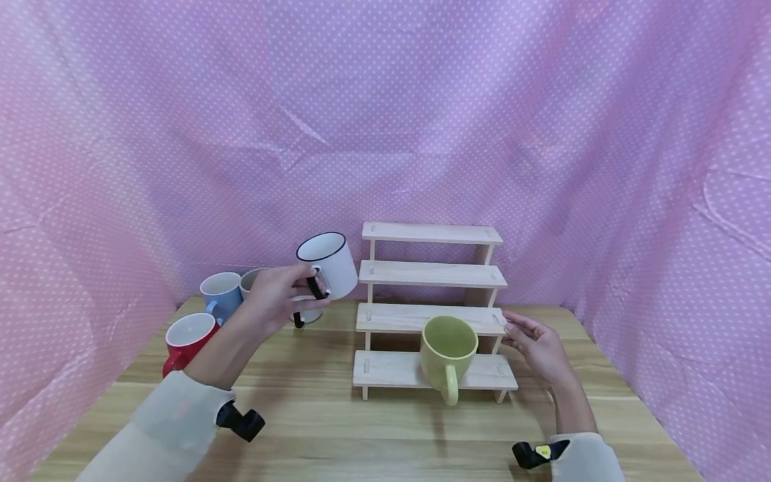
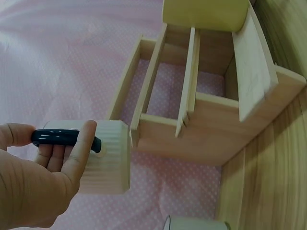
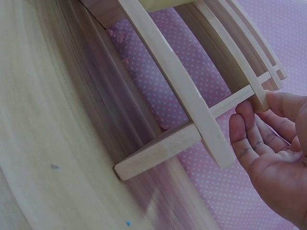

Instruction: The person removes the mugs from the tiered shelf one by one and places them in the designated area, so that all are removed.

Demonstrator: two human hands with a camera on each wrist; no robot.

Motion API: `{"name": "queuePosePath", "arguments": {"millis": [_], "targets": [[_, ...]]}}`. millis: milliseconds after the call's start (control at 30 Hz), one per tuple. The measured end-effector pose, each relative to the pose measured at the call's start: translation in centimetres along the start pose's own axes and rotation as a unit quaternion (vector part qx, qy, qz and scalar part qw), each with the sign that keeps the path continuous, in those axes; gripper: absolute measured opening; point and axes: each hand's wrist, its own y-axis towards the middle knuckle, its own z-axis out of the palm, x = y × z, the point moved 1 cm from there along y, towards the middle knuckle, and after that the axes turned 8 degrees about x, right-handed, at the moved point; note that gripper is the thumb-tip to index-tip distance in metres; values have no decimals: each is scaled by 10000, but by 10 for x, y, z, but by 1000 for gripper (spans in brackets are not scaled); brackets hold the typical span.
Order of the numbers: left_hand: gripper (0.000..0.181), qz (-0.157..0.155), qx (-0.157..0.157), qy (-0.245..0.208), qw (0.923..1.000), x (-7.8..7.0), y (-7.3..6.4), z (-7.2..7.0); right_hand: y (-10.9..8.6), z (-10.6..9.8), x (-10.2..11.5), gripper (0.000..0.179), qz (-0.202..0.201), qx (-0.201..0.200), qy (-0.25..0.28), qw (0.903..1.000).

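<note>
My left hand [image 1: 278, 294] holds a white mug [image 1: 340, 269] with a black rim in the air, left of a tiered wooden display stand [image 1: 432, 273]. In the left wrist view, its fingers and thumb grip the mug's black handle [image 2: 55, 137]; the ribbed side faces the stand. At the stand's right side, my right hand [image 1: 543, 353] pinches the end of the second shelf from the bottom. The right wrist view shows the thumb over that shelf end [image 3: 259, 99] and fingertips below. A yellow-green mug [image 1: 448, 341] stands on the lowest shelf, its handle toward me.
On the table [image 1: 313, 428] at left are a red mug [image 1: 191, 335], a blue mug [image 1: 221, 294] and a greyish mug [image 1: 247, 280] partly hidden by my left hand. Another white mug [image 1: 311, 316] with a black handle stands below the raised one. Pink dotted cloth [image 1: 385, 134] hangs behind.
</note>
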Motion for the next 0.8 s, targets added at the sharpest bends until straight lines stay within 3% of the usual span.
{"name": "queuePosePath", "arguments": {"millis": [167, 600, 800], "targets": [[18, -7, 3, 56, 10000, 4, -9, -18, 1, 1, 0, 53, -32, 55, 122, 9999], [11, -402, -149, 125, 9990, 17, -31, -55, 1, 1, 0, 53, -106, 61, 220, 9997], [20, -434, -173, 25, 9989, 23, -38, -70, 0, 1, 1, 51, -200, 91, 345, 9992]]}}
